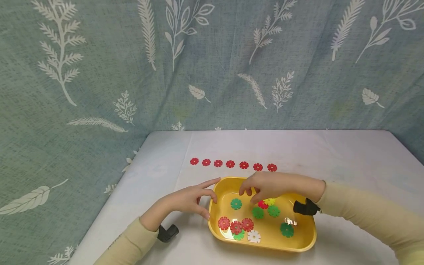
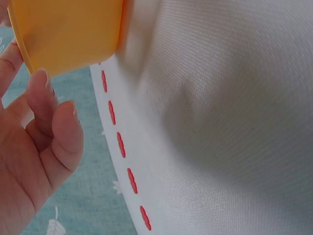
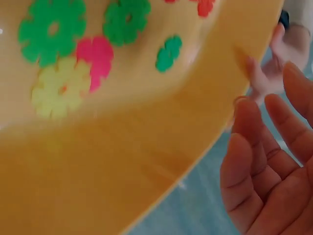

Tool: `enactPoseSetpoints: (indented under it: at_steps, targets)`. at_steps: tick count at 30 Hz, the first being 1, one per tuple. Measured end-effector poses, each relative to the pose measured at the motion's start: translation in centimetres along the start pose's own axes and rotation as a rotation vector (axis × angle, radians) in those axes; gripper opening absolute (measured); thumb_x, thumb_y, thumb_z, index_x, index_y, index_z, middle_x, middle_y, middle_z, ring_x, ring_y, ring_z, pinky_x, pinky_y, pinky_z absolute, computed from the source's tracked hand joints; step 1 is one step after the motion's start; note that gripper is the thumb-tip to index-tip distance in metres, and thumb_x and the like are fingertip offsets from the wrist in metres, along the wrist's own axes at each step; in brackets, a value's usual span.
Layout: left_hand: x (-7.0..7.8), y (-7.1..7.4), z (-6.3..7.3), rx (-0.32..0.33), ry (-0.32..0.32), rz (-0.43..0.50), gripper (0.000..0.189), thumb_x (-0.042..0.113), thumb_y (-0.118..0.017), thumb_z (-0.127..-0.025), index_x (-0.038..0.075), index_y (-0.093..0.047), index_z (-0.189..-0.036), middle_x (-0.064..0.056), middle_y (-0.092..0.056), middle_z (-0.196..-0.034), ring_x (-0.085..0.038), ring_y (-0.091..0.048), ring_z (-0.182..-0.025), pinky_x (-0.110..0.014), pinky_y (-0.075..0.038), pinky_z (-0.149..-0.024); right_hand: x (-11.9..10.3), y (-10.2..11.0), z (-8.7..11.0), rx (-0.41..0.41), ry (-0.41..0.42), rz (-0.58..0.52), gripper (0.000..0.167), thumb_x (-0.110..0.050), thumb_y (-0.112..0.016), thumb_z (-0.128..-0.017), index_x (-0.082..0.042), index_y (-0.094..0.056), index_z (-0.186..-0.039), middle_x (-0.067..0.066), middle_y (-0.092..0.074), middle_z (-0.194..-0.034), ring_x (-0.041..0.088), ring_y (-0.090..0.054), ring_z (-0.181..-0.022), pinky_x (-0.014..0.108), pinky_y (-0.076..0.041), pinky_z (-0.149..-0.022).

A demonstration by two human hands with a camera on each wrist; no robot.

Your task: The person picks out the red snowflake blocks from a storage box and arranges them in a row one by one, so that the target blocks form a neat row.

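Observation:
A yellow plastic tray (image 1: 298, 243) stands on the white-covered table, with toothed snowflake discs inside. My left hand (image 1: 188, 198) is at its left rim, one bent fingertip over the edge and the thumb against the outside. Over the tray's far part hovers my right hand (image 1: 269, 186), fingers loosely bent with nothing visible between them. Just below it lie a pinkish-red disc (image 1: 262, 204), a yellow disc (image 3: 61, 88) and green discs (image 1: 258, 212). Red discs (image 1: 223, 223) and a white disc (image 1: 254, 236) are nearer the tray's front.
Behind the tray, several red discs (image 1: 230, 164) lie flat in a spaced row on the white cloth (image 1: 347, 158). A blue-green leaf-patterned curtain (image 1: 212, 81) hangs at the back and left. Black wrist straps (image 1: 168, 233) sit at both cuffs.

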State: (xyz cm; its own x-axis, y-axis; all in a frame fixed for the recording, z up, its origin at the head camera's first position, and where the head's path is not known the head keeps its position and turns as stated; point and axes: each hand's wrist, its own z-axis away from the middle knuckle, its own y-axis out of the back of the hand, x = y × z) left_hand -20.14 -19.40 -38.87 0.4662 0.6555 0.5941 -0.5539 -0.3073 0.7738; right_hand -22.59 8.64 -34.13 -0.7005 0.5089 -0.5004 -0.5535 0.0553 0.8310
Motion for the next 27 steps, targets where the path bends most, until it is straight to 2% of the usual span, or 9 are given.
enactPoseSetpoints:
  at_steps: [2,8,12,15,21,27]
  targets:
    - [0.0,0.0,0.0,-0.002,0.001,0.0,0.035,0.038,-0.077,-0.067,0.03,-0.057,-0.094,0.006,-0.017,-0.152,-0.005,-0.039,-0.057,-0.019,-0.039,-0.059,-0.3,-0.6,-0.3,-0.023,0.003,0.016,0.031,-0.016,-0.07,-0.081,-0.01,-0.062,-0.11,-0.001,-0.06,-0.087,0.005,-0.048,-0.065,0.017,-0.044,-0.064]
    - [0.1,0.0,-0.1,-0.007,0.006,0.003,0.034,0.038,-0.077,-0.067,0.03,-0.057,-0.094,0.006,-0.017,-0.152,-0.007,-0.041,-0.06,-0.019,-0.039,-0.059,-0.5,-2.3,-1.1,-0.093,0.006,0.086,0.031,-0.019,-0.071,-0.08,-0.016,-0.063,-0.109,-0.007,-0.059,-0.088,0.004,-0.049,-0.07,0.017,-0.044,-0.068]
    - [0.1,0.0,-0.1,-0.006,0.011,0.011,0.034,0.038,-0.077,-0.067,0.031,-0.057,-0.093,0.006,-0.017,-0.152,-0.014,-0.047,-0.07,-0.019,-0.038,-0.059,-0.3,-3.6,-1.5,-0.153,0.053,0.124,0.03,-0.02,-0.071,-0.08,-0.019,-0.063,-0.109,-0.011,-0.056,-0.087,0.003,-0.049,-0.075,0.016,-0.043,-0.071]
    - [0.0,0.0,-0.1,-0.004,0.01,0.015,0.033,0.038,-0.077,-0.067,0.031,-0.057,-0.093,0.006,-0.017,-0.152,-0.017,-0.048,-0.071,-0.019,-0.038,-0.059,-0.1,-4.4,-1.8,-0.185,0.082,0.146,0.029,-0.02,-0.071,-0.079,-0.02,-0.063,-0.108,-0.011,-0.053,-0.085,0.001,-0.047,-0.075,0.014,-0.042,-0.072]
    - [-0.1,-0.1,-0.2,-0.001,0.014,0.005,0.034,0.039,-0.077,-0.067,0.032,-0.057,-0.093,0.007,-0.018,-0.152,-0.007,-0.04,-0.059,-0.019,-0.038,-0.059,0.2,-5.7,-2.4,-0.199,0.086,0.19,0.025,-0.024,-0.073,-0.078,-0.023,-0.06,-0.098,-0.012,-0.048,-0.083,0.001,-0.045,-0.072,0.012,-0.041,-0.069]
    - [-0.1,-0.1,-0.1,0.001,0.004,0.0,0.035,0.039,-0.076,-0.067,0.031,-0.057,-0.094,0.006,-0.017,-0.152,-0.008,-0.042,-0.062,-0.019,-0.039,-0.059,0.3,-6.2,-2.7,-0.182,0.086,0.249,0.023,-0.027,-0.073,-0.077,-0.022,-0.059,-0.094,-0.014,-0.047,-0.082,0.001,-0.044,-0.07,0.012,-0.041,-0.068]
